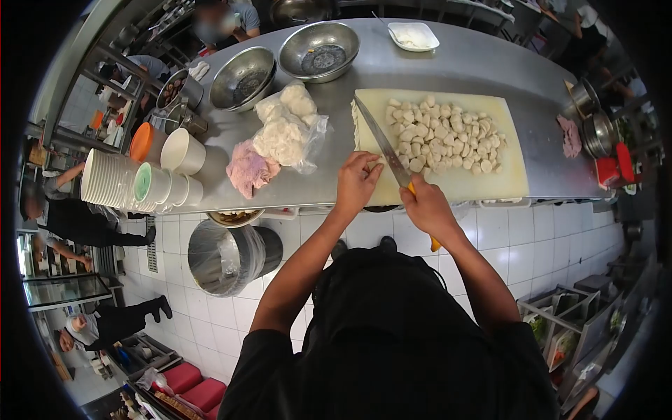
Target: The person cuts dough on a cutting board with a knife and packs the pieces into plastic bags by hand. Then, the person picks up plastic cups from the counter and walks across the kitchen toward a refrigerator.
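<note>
A long knife (381,140) with a yellow handle is in my right hand (425,203), which is closed round the handle. Its blade points away and to the left across the cream cutting board (448,185). My left hand (358,180) is at the board's near left corner, left of the blade, with its fingers bent and drawn together. What they hold, if anything, is hidden. A narrow pale strip (355,124) runs along the board's left edge, beyond this hand. Many pale, rounded cut pieces (448,136) lie heaped on the board, right of the knife.
Left on the steel table (336,161) are pale dough-like lumps (283,133) in plastic, a pink cloth (250,168) and stacked tubs (108,175). Two metal bowls (320,52) and a white dish (413,36) stand behind. A lined bin (234,255) is below; other people work around.
</note>
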`<action>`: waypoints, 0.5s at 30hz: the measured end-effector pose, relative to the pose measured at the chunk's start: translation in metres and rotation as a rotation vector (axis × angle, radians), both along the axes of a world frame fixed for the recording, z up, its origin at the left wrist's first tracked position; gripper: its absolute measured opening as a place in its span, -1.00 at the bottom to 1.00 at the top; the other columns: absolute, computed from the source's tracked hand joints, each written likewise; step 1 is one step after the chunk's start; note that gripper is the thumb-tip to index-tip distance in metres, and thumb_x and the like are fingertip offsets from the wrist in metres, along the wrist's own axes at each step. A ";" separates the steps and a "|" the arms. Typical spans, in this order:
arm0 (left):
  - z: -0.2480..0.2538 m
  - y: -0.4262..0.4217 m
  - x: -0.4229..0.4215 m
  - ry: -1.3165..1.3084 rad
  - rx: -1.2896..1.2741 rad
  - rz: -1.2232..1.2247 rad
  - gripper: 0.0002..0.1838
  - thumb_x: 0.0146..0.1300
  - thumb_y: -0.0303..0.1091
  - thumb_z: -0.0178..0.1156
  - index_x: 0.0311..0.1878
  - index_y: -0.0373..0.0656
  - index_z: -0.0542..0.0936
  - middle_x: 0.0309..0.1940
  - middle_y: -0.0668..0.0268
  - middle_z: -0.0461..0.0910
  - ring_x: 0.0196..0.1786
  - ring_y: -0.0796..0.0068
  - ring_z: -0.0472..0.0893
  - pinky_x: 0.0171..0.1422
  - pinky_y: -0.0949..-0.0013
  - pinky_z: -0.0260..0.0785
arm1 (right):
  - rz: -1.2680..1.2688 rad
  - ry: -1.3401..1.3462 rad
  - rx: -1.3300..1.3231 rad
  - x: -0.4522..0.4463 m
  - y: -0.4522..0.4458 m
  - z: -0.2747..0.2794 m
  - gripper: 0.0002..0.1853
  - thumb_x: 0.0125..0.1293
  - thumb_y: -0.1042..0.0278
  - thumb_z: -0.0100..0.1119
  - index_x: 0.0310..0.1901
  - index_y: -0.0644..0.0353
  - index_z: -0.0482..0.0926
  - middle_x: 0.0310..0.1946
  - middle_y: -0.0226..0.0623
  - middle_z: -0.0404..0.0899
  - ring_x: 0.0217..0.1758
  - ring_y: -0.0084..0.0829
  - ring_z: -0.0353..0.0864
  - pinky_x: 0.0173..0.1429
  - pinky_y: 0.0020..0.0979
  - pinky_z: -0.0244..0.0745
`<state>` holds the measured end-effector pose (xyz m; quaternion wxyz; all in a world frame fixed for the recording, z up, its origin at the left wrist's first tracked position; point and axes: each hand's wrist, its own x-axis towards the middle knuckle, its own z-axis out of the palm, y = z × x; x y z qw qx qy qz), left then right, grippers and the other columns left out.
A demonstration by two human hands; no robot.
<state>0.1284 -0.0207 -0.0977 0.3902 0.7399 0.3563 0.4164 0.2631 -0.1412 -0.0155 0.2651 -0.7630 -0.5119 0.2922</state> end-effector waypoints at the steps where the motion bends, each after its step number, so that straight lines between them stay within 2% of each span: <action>1: 0.000 0.000 0.000 -0.004 0.000 0.003 -0.79 0.14 -0.51 0.38 -0.15 -0.34 0.67 -0.18 0.17 0.65 -0.50 0.42 0.57 -0.34 0.38 0.46 | 0.004 0.000 -0.007 0.000 0.001 0.001 -0.75 0.40 0.31 0.06 -0.17 0.39 0.38 -0.49 0.21 0.58 -0.30 0.25 0.59 -0.14 0.09 0.44; 7: -0.002 0.001 0.001 -0.021 -0.013 0.004 -0.82 0.14 -0.52 0.37 -0.17 -0.33 0.68 -0.23 0.17 0.66 -0.50 0.41 0.57 -0.35 0.37 0.46 | 0.030 -0.035 -0.040 -0.003 0.002 0.002 -0.76 0.40 0.31 0.03 -0.19 0.39 0.38 -0.46 0.24 0.59 -0.27 0.27 0.60 -0.11 0.11 0.45; 15: 0.007 0.003 -0.002 0.034 0.005 -0.039 -0.82 0.12 -0.54 0.39 -0.19 -0.33 0.69 -0.24 0.18 0.67 -0.49 0.40 0.58 -0.34 0.39 0.47 | 0.070 -0.020 -0.102 -0.002 0.022 -0.022 -0.74 0.38 0.31 0.01 -0.17 0.42 0.40 -0.40 0.31 0.59 -0.20 0.29 0.59 -0.04 0.12 0.46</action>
